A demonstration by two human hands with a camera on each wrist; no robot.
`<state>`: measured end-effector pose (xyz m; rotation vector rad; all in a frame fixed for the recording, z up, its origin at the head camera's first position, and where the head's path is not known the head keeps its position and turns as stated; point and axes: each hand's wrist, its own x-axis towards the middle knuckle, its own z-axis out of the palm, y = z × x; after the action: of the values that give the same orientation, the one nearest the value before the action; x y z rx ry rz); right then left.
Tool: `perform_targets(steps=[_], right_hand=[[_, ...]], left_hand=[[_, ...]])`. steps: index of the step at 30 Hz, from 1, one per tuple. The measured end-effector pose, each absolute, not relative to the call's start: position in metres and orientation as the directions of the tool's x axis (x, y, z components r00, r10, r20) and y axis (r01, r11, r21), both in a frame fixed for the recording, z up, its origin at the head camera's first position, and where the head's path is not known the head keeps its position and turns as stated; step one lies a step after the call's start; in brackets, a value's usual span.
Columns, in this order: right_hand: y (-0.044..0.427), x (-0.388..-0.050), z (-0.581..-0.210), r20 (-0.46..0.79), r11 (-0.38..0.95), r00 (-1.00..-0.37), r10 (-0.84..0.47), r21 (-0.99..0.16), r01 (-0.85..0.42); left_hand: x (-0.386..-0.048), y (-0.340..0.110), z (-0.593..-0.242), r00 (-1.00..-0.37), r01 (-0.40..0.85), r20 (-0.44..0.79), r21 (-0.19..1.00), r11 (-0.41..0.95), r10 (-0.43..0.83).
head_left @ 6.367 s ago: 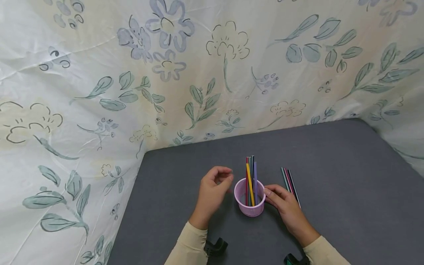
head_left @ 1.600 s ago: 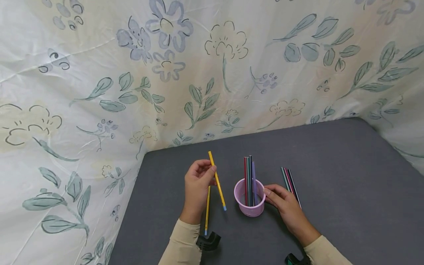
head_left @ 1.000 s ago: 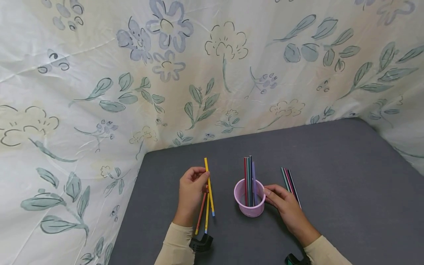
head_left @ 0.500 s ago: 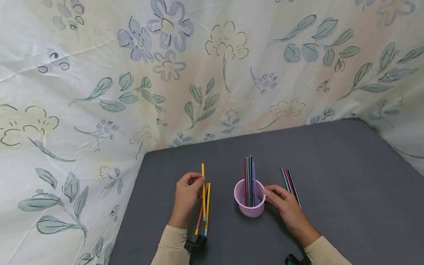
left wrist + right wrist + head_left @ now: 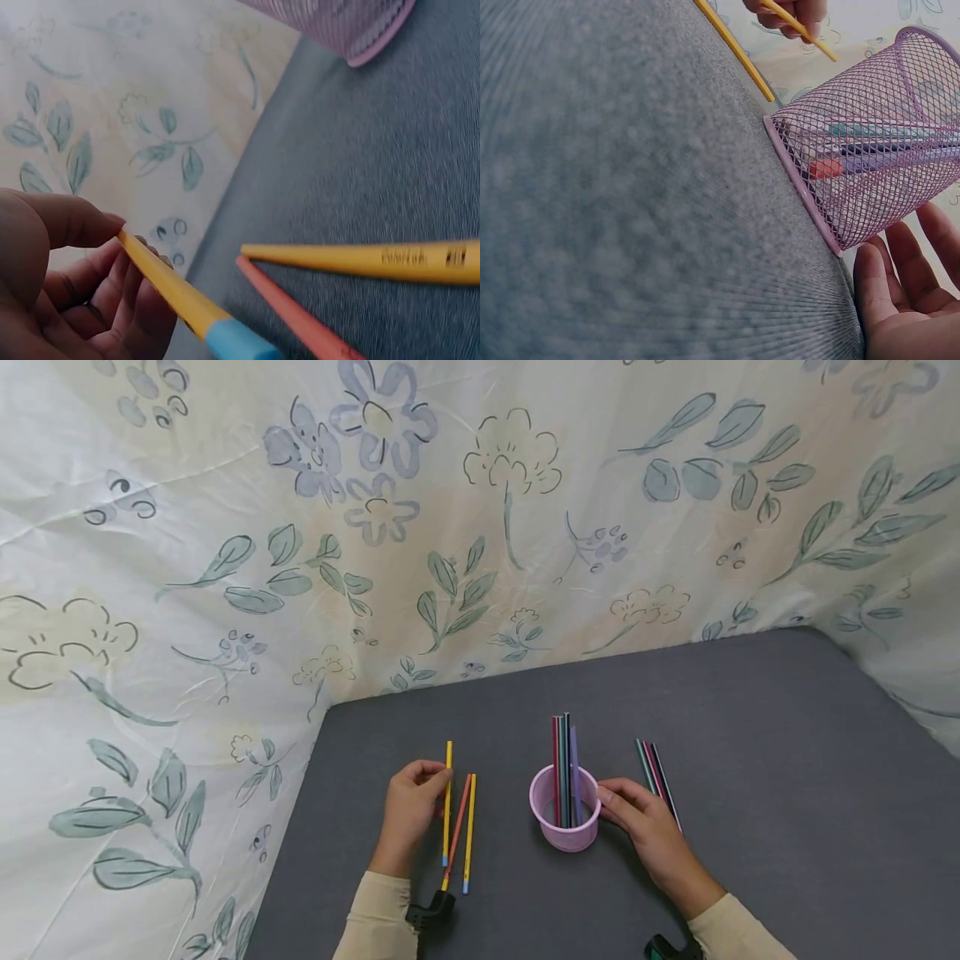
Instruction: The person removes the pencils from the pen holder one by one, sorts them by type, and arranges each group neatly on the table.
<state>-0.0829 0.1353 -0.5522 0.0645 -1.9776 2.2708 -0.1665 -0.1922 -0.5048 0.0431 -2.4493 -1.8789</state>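
Here's the left hand (image 5: pixel 408 810), and it has one yellow pencil (image 5: pixel 447 806) pinched between thumb and fingertips, the blue end pointing down toward the person. From the left wrist view the pinch sits right at the far tip, the other fingers folded loosely underneath.

Just beside it, a red pencil (image 5: pixel 457 833) lies on the dark grey table (image 5: pixel 787 777), its lower end running behind a black wrist mount (image 5: pixel 431 912). Next to that, a second yellow pencil (image 5: pixel 469 835) lies nearly parallel to the one in the hand; their far ends come close together. (Whether the held pencil touches the red one beneath it, I can't tell from here.)

Over on the other side, the right hand (image 5: pixel 654 839) isn't gripping anything: its fingers are relaxed and gently bent, the tips against the side of the pink mesh cup (image 5: pixel 567 838). The cup stands upright on the table, between the two hands. Inside leans a tight bundle of slim pencils (image 5: pixel 561 756), red, green, black and purple, rising well above the rim.

Beyond the right hand, three more sticks (image 5: pixel 652 768), green, pinkish red and black, lie side by side, partly hidden by that hand. Cream sleeves (image 5: pixel 375 914) cover both forearms, and a flowered cloth (image 5: pixel 517 527) hangs behind it all.
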Motion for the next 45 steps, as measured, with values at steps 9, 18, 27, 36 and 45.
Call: perform_targets(steps=[9, 18, 27, 36, 45], right_hand=[[0.135, -0.083, -0.552, 0.12, -0.129, -0.99, 0.069, -0.983, -0.128], [0.135, -0.083, -0.551, 0.115, -0.121, -0.991, 0.07, -0.985, -0.123], [0.135, -0.083, -0.555, 0.132, -0.126, -0.989, 0.069, -0.982, -0.14], [0.133, -0.082, -0.557, 0.124, -0.121, -0.99, 0.073, -0.984, -0.132], [0.131, -0.082, -0.558, 0.131, -0.11, -0.988, 0.077, -0.984, -0.139]], left_hand=[[-0.171, -0.202, -0.51, -0.999, -0.04, -0.025, 0.934, 0.356, -0.046], [-0.171, -0.204, -0.518, -0.997, -0.074, -0.071, 0.901, 0.427, -0.022], [-0.167, -0.2, -0.526, -0.997, -0.077, -0.072, 0.873, 0.482, -0.029], [-0.164, -0.196, -0.526, -0.995, -0.088, -0.099, 0.875, 0.477, -0.001], [-0.165, -0.197, -0.524, -0.996, -0.069, -0.083, 0.873, 0.483, 0.009]])
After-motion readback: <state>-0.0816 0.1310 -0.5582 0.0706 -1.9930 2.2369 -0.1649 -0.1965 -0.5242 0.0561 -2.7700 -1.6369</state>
